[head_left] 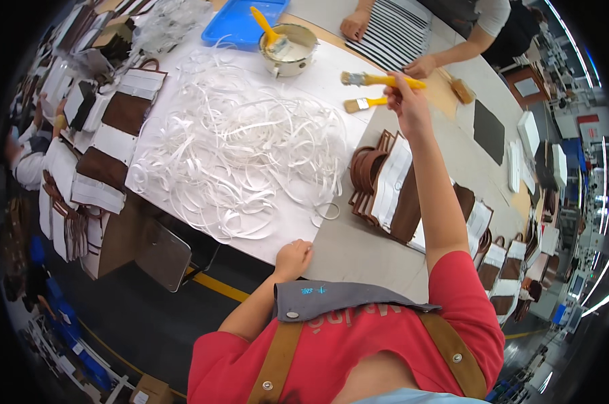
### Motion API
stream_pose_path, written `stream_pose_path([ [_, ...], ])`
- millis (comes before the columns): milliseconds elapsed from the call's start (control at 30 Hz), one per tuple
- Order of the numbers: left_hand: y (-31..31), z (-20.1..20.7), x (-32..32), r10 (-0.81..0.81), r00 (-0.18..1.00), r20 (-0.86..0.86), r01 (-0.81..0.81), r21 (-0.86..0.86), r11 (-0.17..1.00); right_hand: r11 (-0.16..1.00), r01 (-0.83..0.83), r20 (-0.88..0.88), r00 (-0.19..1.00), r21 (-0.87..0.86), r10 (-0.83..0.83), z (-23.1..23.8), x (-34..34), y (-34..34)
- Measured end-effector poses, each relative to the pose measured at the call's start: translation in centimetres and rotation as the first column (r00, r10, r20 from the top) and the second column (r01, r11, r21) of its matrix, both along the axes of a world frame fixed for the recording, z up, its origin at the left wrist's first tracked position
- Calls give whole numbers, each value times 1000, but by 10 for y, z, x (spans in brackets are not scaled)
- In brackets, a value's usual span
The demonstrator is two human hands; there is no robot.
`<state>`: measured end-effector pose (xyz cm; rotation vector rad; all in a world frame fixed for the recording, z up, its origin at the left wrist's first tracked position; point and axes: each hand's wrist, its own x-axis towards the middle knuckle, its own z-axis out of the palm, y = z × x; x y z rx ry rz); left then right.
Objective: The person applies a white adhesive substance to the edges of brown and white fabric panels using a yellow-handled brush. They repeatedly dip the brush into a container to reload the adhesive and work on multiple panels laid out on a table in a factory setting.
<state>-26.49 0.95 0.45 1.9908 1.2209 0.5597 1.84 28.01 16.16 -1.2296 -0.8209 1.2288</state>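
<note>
My right hand [405,97] reaches far out over the table, closed around the yellow handle of a flat paintbrush [380,80] whose bristles point left. A second yellow-handled brush [364,104] lies on the table just below it. My left hand [293,258] rests with curled fingers on the near edge of the white board [331,74], holding nothing. A big tangle of white paper strips [240,151] covers that board. Beside my right forearm lies a stack of brown and white bag pieces [385,185].
A white glue pot [290,48] with a yellow brush in it stands by a blue tray [240,21]. Another person's hands [385,44] press on a striped black-and-white sheet [392,30] across the table. More brown and white bag panels [112,145] line the left side.
</note>
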Motion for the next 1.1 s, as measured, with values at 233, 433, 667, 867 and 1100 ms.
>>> stream_pose_path([
  [233,0,-10,3,-10,1000,-29,14,160,987,978,-200,542,829,55,139,-28,-83,134],
  [433,-1,-14,0,-1,1000,-17,5,230,973,985,-158,912,388,-72,129,-82,-105,193],
  [667,2,-11,-3,-42,999,-26,47,245,968,975,-206,873,458,-79,167,-100,-59,206],
  [867,4,-12,0,-31,1000,7,28,236,971,845,-60,822,-277,-532,498,-121,43,130],
  [1100,3,-10,-1,-33,999,-15,36,264,964,932,-30,775,-566,-361,282,-159,72,69],
])
